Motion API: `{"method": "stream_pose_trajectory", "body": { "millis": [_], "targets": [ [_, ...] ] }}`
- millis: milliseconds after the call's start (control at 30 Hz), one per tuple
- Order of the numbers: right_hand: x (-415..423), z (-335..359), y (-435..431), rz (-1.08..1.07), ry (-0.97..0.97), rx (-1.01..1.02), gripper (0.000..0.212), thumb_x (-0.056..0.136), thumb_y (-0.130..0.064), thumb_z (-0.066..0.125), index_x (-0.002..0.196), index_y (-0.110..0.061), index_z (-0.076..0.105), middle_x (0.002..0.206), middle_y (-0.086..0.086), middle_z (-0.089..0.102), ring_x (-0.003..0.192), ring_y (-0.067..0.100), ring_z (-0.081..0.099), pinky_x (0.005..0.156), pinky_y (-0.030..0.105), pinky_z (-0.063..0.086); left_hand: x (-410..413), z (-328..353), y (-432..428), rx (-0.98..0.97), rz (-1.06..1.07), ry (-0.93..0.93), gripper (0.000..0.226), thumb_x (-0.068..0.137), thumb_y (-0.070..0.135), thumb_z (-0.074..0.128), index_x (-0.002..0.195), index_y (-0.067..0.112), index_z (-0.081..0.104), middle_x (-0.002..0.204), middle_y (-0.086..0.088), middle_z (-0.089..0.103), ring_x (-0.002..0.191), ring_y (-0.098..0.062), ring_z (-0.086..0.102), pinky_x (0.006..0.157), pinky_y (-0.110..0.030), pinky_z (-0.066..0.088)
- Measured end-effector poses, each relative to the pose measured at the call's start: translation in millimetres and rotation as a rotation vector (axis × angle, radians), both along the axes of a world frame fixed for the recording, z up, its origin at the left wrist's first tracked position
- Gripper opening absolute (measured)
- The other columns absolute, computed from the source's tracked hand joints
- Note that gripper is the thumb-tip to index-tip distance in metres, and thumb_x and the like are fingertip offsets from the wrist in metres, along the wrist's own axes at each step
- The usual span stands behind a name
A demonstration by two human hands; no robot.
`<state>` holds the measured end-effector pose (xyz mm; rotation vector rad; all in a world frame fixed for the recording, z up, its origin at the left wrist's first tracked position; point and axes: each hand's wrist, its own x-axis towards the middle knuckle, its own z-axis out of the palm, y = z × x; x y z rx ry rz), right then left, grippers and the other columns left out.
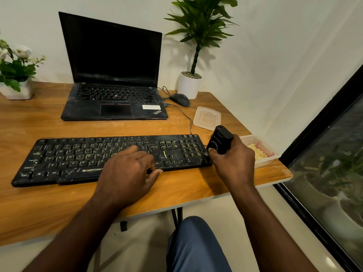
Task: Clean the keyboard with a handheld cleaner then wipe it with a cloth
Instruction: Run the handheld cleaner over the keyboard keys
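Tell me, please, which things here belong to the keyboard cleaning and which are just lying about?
Job: keyboard, handheld cleaner in the right hand, left hand resting on it.
Lying about: laptop, mouse, flowering plant, tall plant.

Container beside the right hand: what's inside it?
The open container holds pale yellow material with a pink wavy edge, possibly a cloth. The right hand, gripping the handheld cleaner, covers its left part.

free: bare desk (pixel 49 203) before keyboard (pixel 78 154) | right: tub (pixel 265 162), lid (pixel 207 116) | behind: laptop (pixel 114 103)
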<state>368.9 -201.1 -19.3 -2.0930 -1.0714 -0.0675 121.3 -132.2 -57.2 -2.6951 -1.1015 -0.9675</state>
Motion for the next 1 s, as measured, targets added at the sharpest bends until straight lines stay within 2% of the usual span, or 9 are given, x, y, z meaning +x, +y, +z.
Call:
{"method": "stream_pose_trajectory", "body": {
  "millis": [167,300,467,633,733,900,1000],
  "targets": [
    [5,3,40,0.045,-0.024,-0.025,0.049,0.083,-0.029,0.081,0.126,-0.015,0.063,0.116,0.005,0.074,0.105,0.026,0.069,0.083,0.032,0.055,0,0,-2,-0.011,0.006,0.002,0.024,0.077,0.042,0.084,0.074,0.028,0.064,0.068,0.012,0.056,0.070,-0.007,0.040,0.056,-0.025,0.029],
    [9,4,69,0.052,0.006,0.000,0.050,0.081,-0.029,0.083,0.126,-0.014,0.064,0.117,0.006,0.073,0.106,0.025,0.069,0.089,0.037,0.058,1,-1,0,-0.002,0.033,0.020,0.023,0.077,0.041,0.084,0.075,0.027,0.065,0.068,0.011,0.058,0.068,-0.009,0.043,0.056,-0.025,0.025],
    [10,3,86,0.060,0.066,0.062,0.052,0.080,-0.030,0.084,0.127,-0.016,0.065,0.117,0.003,0.073,0.103,0.020,0.069,0.085,0.030,0.057,1,-1,2,-0.007,0.050,0.020,0.021,0.079,0.039,0.082,0.075,0.027,0.065,0.068,0.010,0.059,0.069,-0.009,0.044,0.057,-0.026,0.027],
    [12,2,94,0.050,0.112,0.119,0.057,0.079,-0.029,0.086,0.131,-0.018,0.063,0.120,0.001,0.073,0.108,0.017,0.069,0.089,0.029,0.056,1,-1,3,-0.003,0.032,0.018,0.021,0.080,0.038,0.082,0.075,0.027,0.065,0.068,0.010,0.059,0.068,-0.011,0.046,0.057,-0.026,0.029],
    [15,5,94,0.072,0.100,0.047,0.058,0.078,-0.031,0.086,0.131,-0.018,0.064,0.120,0.001,0.073,0.106,0.016,0.069,0.086,0.025,0.054,0,-1,4,-0.007,0.034,0.019,0.021,0.080,0.038,0.082,0.075,0.027,0.065,0.068,0.010,0.059,0.067,-0.011,0.046,0.056,-0.026,0.028],
    [16,16,67,0.103,-0.028,-0.088,0.060,0.079,-0.031,0.086,0.133,-0.016,0.063,0.123,0.004,0.072,0.109,0.021,0.069,0.079,0.024,0.049,1,0,4,0.007,0.024,0.014,0.022,0.078,0.036,0.084,0.073,0.026,0.066,0.067,0.010,0.059,0.067,-0.011,0.047,0.056,-0.026,0.026],
    [12,12,38,0.096,-0.013,-0.088,0.058,0.079,-0.030,0.085,0.131,-0.017,0.063,0.121,0.004,0.073,0.108,0.022,0.070,0.082,0.030,0.056,1,-1,3,0.013,0.026,0.019,0.021,0.078,0.036,0.084,0.073,0.026,0.066,0.068,0.010,0.061,0.067,-0.012,0.049,0.057,-0.026,0.027]
  ]
}}
